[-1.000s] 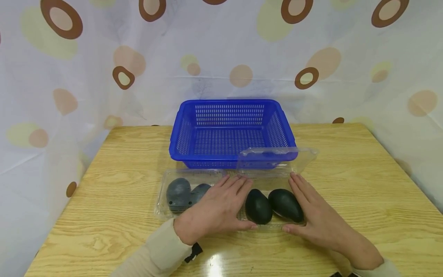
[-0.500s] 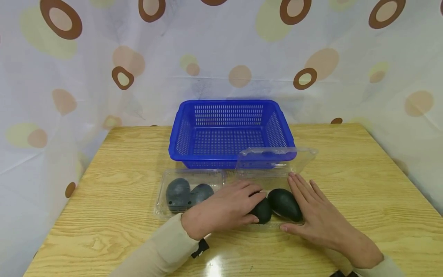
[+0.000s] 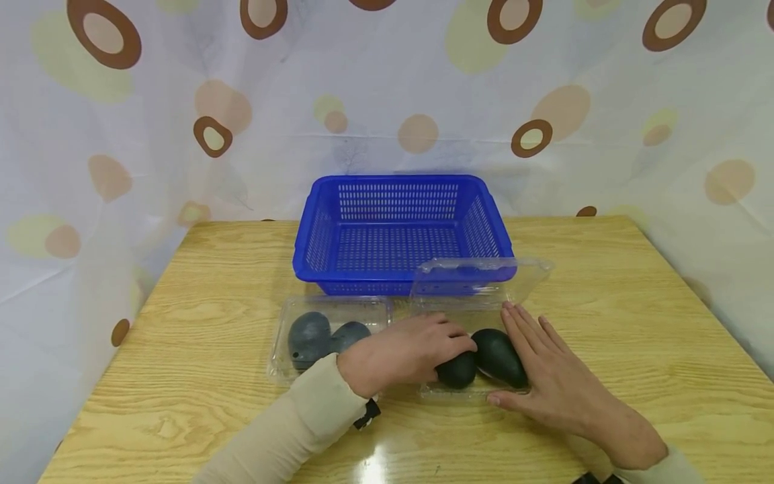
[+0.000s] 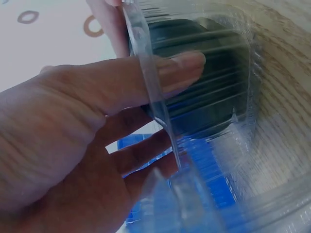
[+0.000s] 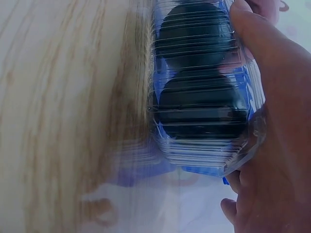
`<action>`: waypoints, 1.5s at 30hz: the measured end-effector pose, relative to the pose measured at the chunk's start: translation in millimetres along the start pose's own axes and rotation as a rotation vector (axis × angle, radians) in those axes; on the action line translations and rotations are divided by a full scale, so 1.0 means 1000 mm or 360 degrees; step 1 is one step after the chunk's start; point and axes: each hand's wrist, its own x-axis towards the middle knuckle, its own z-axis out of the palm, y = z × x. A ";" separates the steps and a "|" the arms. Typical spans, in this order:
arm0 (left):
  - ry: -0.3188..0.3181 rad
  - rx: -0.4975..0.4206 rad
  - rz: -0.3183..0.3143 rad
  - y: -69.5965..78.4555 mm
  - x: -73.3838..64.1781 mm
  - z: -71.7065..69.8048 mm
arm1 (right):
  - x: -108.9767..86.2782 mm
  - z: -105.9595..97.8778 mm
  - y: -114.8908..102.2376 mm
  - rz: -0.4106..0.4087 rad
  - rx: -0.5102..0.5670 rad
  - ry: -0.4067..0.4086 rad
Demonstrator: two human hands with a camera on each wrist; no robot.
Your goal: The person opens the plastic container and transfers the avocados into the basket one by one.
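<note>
A clear plastic clamshell box [image 3: 431,390] stands with its lid [image 3: 532,277] raised, two dark green avocados side by side in it. My left hand [image 3: 408,351] reaches in from the left, its fingers curled over the left avocado [image 3: 457,373]. In the left wrist view the thumb [image 4: 177,73] shows through the ridged plastic, against that avocado [image 4: 214,97]. The fingertips beyond are partly hidden. My right hand [image 3: 562,386] lies along the box's right side with straight fingers, beside the right avocado [image 3: 498,357]. In the right wrist view its thumb lies at the rim.
A second clear box [image 3: 377,308] on the left contains two greyish avocados [image 3: 310,335], partly hidden by the left forearm. Behind both boxes stands a blue slotted basket [image 3: 311,275]; the raised lid overlaps its front right corner. A patterned curtain [image 3: 363,81] backs the wooden table [image 3: 181,376].
My left hand has moved right, from the box's left side to over the left avocado, and its fingers have curled round it. The right hand stays nearly still at the right side.
</note>
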 end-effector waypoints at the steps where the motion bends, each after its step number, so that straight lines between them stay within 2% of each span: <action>1: -0.0016 0.0000 -0.0005 0.000 0.001 0.000 | 0.000 0.000 0.000 0.0000 -0.0002 0.0003; 5: 0.0006 -0.0042 -0.0016 -0.002 0.003 0.002 | 0.000 0.000 0.000 -0.0012 -0.0006 0.0015; 12: 0.0115 -0.0133 -0.0006 -0.006 0.004 0.008 | 0.001 0.001 0.001 0.0009 0.0017 0.0016; 14: 0.0090 -0.0209 -0.0026 -0.008 0.005 0.009 | 0.001 0.002 0.001 0.0016 0.0024 0.0013; 18: -0.0069 -0.0377 -0.0130 -0.009 0.008 0.009 | 0.001 0.002 0.000 0.0021 0.0035 0.0025; 22: -0.0162 -0.0411 -0.0180 -0.010 0.009 0.008 | 0.001 0.003 0.000 0.0013 0.0034 0.0051; 27: -0.0143 -0.0458 -0.0141 -0.014 0.007 0.008 | 0.002 0.003 0.000 -0.0011 0.0036 0.0061; 34: -0.0043 -0.0485 -0.0136 -0.017 0.005 0.011 | 0.001 0.004 0.001 -0.0019 0.0054 0.0086; 45: -0.0066 -0.0536 -0.0145 -0.020 0.004 0.006 | 0.002 0.003 0.000 -0.0015 0.0076 0.0092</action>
